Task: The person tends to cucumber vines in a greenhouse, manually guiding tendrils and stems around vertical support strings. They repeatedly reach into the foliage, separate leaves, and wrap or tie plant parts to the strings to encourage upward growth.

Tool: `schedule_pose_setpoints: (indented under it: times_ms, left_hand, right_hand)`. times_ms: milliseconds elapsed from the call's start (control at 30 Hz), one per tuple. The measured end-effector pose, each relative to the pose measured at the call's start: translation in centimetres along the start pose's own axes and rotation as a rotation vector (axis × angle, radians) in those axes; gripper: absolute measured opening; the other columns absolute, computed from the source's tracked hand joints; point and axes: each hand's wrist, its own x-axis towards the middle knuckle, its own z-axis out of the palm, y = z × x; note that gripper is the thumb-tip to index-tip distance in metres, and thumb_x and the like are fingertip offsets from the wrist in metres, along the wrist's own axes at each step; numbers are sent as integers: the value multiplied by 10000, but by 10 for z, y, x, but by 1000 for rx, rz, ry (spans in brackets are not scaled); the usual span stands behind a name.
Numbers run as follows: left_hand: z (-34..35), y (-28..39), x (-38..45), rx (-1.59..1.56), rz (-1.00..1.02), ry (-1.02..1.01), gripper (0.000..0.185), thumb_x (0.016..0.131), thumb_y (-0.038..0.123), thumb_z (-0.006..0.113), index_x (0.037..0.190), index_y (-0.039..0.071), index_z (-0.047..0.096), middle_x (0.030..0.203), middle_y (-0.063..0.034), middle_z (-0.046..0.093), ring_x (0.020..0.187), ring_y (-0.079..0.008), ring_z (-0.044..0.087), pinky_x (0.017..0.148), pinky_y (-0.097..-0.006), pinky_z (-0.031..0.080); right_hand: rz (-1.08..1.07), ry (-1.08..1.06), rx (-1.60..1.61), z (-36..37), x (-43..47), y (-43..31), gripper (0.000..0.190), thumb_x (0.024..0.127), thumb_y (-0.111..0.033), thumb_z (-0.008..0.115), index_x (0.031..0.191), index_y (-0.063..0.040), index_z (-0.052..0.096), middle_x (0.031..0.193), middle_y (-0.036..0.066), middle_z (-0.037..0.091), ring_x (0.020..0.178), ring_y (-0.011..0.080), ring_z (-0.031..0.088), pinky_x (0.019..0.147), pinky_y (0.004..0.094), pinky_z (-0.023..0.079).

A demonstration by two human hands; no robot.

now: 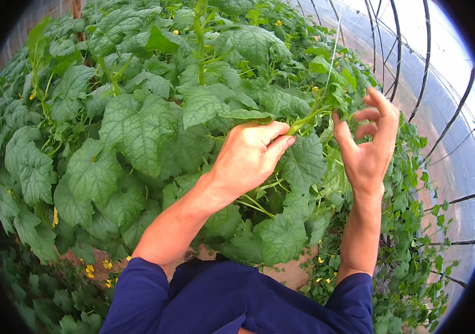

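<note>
Between the thumb and forefinger of my left hand point(258, 154) is a thick green vine stem point(303, 122), held at its lower visible part. The stem slants up and right to a leafy shoot tip point(337, 98). A thin white string point(334, 52) rises from beside this tip. My right hand point(369, 137) is raised just right of the shoot, fingers spread and slightly blurred. Its thumb is close to the shoot's leaves; whether it touches them I cannot tell. Large lobed leaves point(139, 129) surround my left hand, and one leaf point(248, 115) lies over its knuckles.
Dense vines with several yellow flowers point(90, 270) spread ahead and to the left. An upright stem point(200, 46) stands at the top middle. On the right, dark curved hoops point(427, 54) carry a translucent plastic sheet point(450, 137). Bare soil point(291, 271) shows near my body.
</note>
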Motion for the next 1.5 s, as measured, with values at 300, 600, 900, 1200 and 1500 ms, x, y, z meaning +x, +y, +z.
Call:
schedule_pose_setpoints:
  times_ms: [300, 600, 900, 1200, 1500]
  left_hand:
    - [2, 1, 10, 116, 19, -39, 151, 903, 100, 699, 1007, -9, 690, 704, -72, 648, 592, -87, 547, 542, -273, 446]
    - [1, 3, 14, 85, -79, -85, 170, 918, 106, 686, 1032, -20, 697, 730, -30, 661, 623, -55, 543, 548, -240, 437]
    - [-2, -1, 24, 59, -169, -126, 200, 925, 145, 681, 1018, -31, 708, 758, -2, 674, 664, -39, 530, 575, -234, 433]
    - [1, -1, 22, 178, -130, -92, 234, 907, 170, 712, 1030, -29, 699, 729, -19, 661, 629, -52, 512, 560, -252, 435]
    - [4, 2, 19, 208, -71, -76, 230, 896, 161, 725, 1028, -24, 695, 719, -48, 662, 616, -57, 516, 557, -257, 442]
  right_hand:
    - [-153, -37, 28, -9, -19, 17, 189, 767, 63, 725, 914, 2, 623, 912, 107, 628, 654, 161, 585, 545, 271, 474]
    - [-139, -144, 64, -19, -32, 10, 192, 733, 62, 719, 834, -10, 573, 856, 92, 608, 586, 145, 566, 486, 265, 454]
    - [-76, -149, 114, -19, -38, 2, 193, 810, 19, 715, 986, -18, 646, 904, 84, 639, 616, 133, 589, 510, 266, 470]
    - [-218, -160, 92, -27, -12, -8, 258, 819, 40, 705, 1062, -26, 652, 870, 77, 641, 630, 126, 611, 489, 247, 465]
    - [-505, -456, -347, -13, 51, -3, 94, 870, -114, 617, 893, -37, 569, 828, 108, 577, 754, 313, 649, 612, 422, 524]
